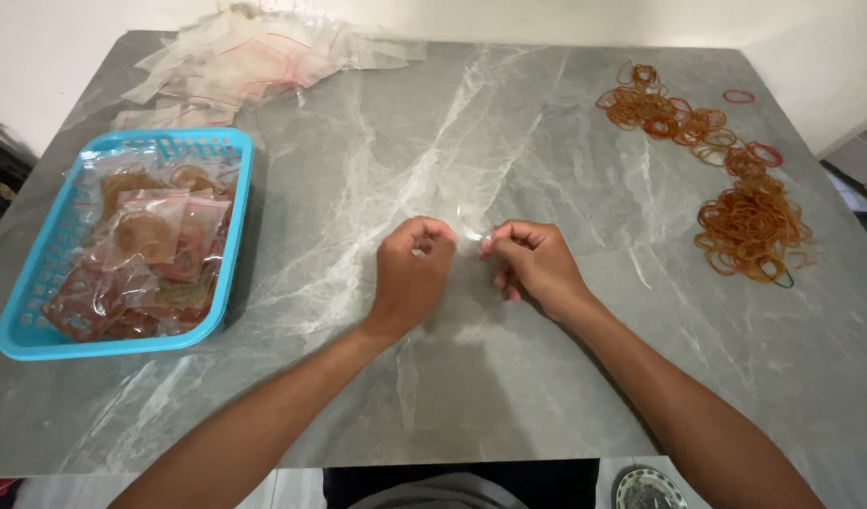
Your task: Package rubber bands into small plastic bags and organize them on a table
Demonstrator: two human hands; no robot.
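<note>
Left hand [413, 269] and right hand [535, 264], fingers pinched closed, jointly grip a small clear bag [471, 229] above the worktop [509, 377] centre. Blue basket [24, 330] of filled bags at 9 o'clock; loose rubber bands [749, 226] at 2 o'clock.

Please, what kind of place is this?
Probably a home table used for packing: a grey marble-look table, a blue basket of filled bags, empty bags and rubber bands.

both hands [413, 269] [535, 264] close, fingers [433, 231] pinched
</note>
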